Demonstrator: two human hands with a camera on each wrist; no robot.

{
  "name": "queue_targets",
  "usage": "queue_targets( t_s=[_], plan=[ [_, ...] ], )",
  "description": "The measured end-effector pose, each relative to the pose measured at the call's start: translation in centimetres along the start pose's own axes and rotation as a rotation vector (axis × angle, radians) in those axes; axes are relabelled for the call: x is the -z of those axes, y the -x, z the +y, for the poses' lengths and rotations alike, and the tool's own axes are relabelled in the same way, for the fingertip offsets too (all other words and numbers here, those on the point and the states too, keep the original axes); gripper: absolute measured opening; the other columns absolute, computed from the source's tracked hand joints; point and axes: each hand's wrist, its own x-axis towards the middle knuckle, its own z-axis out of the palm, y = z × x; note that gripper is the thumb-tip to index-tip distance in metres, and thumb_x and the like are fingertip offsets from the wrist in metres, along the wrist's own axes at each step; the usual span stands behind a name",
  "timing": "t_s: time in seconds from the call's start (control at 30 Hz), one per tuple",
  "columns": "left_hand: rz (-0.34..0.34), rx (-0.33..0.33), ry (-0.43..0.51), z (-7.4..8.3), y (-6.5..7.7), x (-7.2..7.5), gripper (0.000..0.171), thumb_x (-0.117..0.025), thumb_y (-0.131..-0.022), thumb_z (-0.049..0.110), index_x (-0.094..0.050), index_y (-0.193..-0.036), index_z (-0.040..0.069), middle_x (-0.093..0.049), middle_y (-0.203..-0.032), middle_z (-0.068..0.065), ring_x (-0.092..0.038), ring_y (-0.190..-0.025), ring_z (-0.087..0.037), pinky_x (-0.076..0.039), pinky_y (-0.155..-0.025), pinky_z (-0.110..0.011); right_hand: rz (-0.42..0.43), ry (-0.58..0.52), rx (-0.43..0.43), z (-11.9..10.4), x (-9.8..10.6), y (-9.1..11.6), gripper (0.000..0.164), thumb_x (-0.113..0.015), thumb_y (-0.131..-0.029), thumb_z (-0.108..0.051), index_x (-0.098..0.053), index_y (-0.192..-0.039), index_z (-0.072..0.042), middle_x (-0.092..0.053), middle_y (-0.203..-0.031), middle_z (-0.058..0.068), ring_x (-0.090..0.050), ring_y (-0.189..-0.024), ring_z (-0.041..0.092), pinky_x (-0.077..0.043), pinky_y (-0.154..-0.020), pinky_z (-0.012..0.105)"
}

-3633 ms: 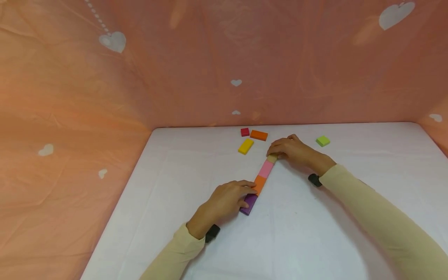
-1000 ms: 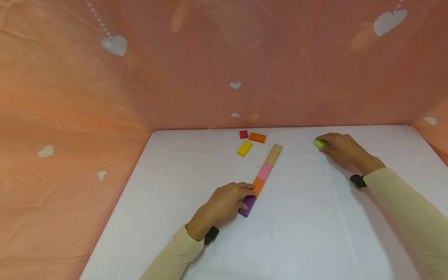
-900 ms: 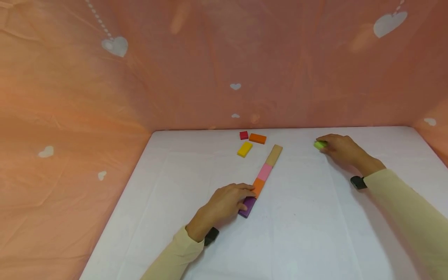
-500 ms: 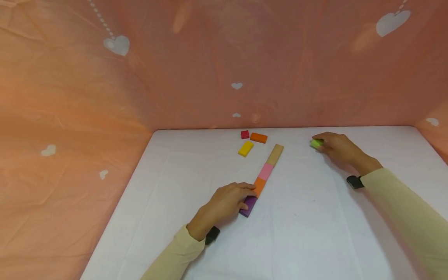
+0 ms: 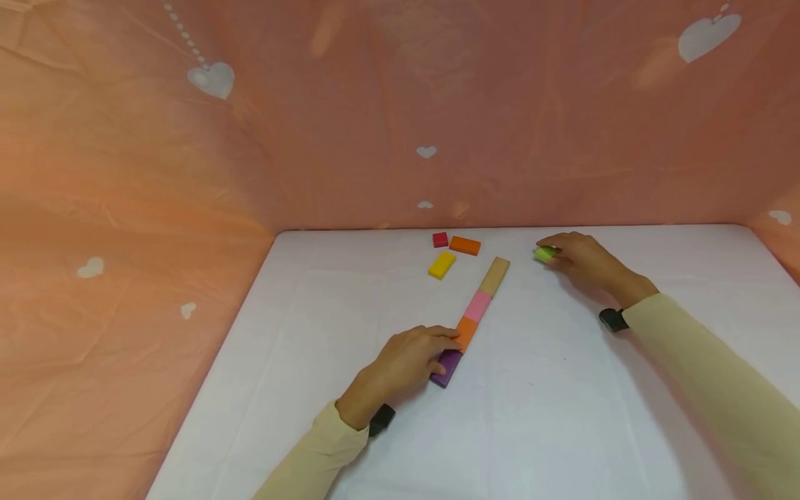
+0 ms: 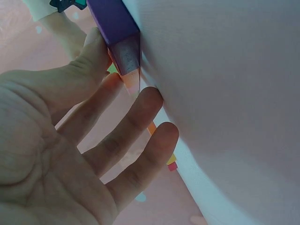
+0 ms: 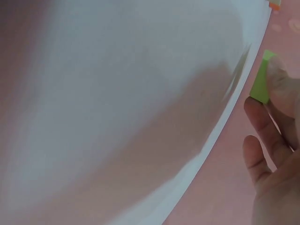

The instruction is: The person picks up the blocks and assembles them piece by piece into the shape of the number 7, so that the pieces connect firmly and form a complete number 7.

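In the head view a slanting row of flat blocks lies on the white table: a purple block [image 5: 446, 369], an orange block [image 5: 467, 333], a pink block [image 5: 478, 306] and a natural-wood block [image 5: 495, 276] at the far end. My left hand [image 5: 407, 357] rests against the near end, thumb on the purple block and fingertips on the orange one, with the other fingers extended in the left wrist view. To the right of the row's far end, my right hand [image 5: 586, 262] pinches a lime-green block [image 7: 262, 80] between thumb and fingers; its shadow falls on the table.
Beyond the row, left of its far end, lie a yellow block [image 5: 442, 265], a red block [image 5: 440, 239] and a second orange block [image 5: 465, 245]. The white table [image 5: 531, 430] ends at an orange-pink cloth backdrop [image 5: 350, 139] with white hearts.
My right hand has left the natural-wood block, taken hold of the lime-green block and brought it leftward toward the row. My left hand has stayed at the purple and orange blocks.
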Motion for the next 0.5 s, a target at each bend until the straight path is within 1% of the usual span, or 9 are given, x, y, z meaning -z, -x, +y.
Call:
queue_targets(
  t_s=[0.33, 0.5],
  plan=[
    [0.003, -0.007, 0.003, -0.1, 0.0, -0.1, 0.043, -0.072, -0.090, 0.023, -0.066, -0.133, 0.023, -0.056, -0.146, 0.008, -0.054, -0.134, -0.017, -0.047, -0.109, -0.036, -0.049, -0.058, -0.032, -1.5, -1.0, -1.9, 0.042, -0.068, -0.093, -0.005, -0.060, -0.134, -0.005, -0.066, -0.127, 0.013, -0.058, -0.119, 0.032, -0.047, -0.103, 0.052],
    [0.002, -0.006, 0.001, -0.1, 0.0, -0.1, 0.043, -0.072, -0.091, 0.023, -0.066, -0.133, 0.023, -0.056, -0.146, 0.008, -0.053, -0.135, -0.016, -0.047, -0.109, -0.035, -0.066, -0.086, -0.031, -2.4, -1.4, -2.7, 0.042, -0.068, -0.093, -0.004, -0.060, -0.134, -0.004, -0.066, -0.127, 0.013, -0.057, -0.119, 0.032, -0.047, -0.104, 0.052]
  ],
)
